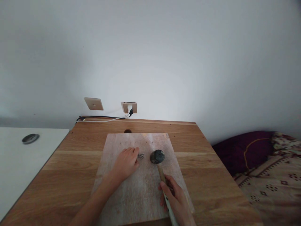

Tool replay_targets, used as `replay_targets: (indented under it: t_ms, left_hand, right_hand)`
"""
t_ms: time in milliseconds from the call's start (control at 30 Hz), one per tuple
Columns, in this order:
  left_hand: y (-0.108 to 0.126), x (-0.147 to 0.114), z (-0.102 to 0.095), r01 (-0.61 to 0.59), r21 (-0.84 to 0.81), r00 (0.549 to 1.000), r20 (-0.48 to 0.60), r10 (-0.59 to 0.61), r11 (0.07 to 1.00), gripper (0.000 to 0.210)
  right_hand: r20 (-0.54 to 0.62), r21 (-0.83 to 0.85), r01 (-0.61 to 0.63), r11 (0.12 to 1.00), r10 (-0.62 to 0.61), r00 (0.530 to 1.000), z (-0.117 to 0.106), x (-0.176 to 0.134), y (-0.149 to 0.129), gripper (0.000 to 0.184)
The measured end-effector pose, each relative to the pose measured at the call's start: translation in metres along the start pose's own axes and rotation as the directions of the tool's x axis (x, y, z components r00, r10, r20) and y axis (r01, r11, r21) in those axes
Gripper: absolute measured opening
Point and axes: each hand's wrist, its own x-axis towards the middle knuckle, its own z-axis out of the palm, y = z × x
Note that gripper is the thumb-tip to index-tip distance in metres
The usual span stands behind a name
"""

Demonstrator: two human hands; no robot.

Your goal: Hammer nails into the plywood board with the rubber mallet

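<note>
My right hand (174,196) is wrapped round the handle of a mallet (157,156). Its dark round head is over the right half of a pale, worn board (138,194). Over the board's left half, my left hand (128,160) is closed, with a small bunch of thin metal pieces that look like nails (140,155) poking out from the fingers. Just how they are gripped is hidden. A row of several small dark dots (140,142) runs across the board near its far edge; whether they are holes or nail heads I cannot tell.
The board lies on a wooden table (199,175) against a white wall. Cables (103,120) run along its back edge to a wall socket (129,107). At left is a white surface with a dark oval fitting (30,138). Patterned bedding (275,179) is at right.
</note>
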Motion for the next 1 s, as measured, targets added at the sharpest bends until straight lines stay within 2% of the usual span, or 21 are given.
replay_targets:
  t_ms: [300, 567, 767, 1000]
  left_hand:
    - [0.012, 0.005, 0.0, -0.013, 0.037, 1.0, -0.001, 0.013, 0.999, 0.027]
    - [-0.002, 0.002, -0.009, 0.036, 0.029, 0.998, -0.046, -0.034, 0.999, 0.025]
    - [-0.013, 0.006, -0.009, 0.084, -0.041, 0.996, -0.01, -0.085, 0.996, 0.028]
    - [-0.018, 0.006, -0.009, 0.03, -0.137, 0.999, -0.015, -0.033, 0.99, 0.021]
  right_hand:
    - [-0.018, -0.01, 0.002, 1.0, -0.002, 1.0, 0.0, -0.001, 0.0, 0.062]
    - [-0.003, -0.016, 0.001, 1.0, -0.001, 1.0, 0.0, -0.002, 0.002, 0.059]
    - [-0.008, 0.005, -0.011, 1.0, 0.011, 1.0, 0.0, -0.001, 0.0, 0.062]
    - [0.002, -0.015, -0.003, 1.0, 0.003, 1.0, -0.002, -0.002, -0.001, 0.06]
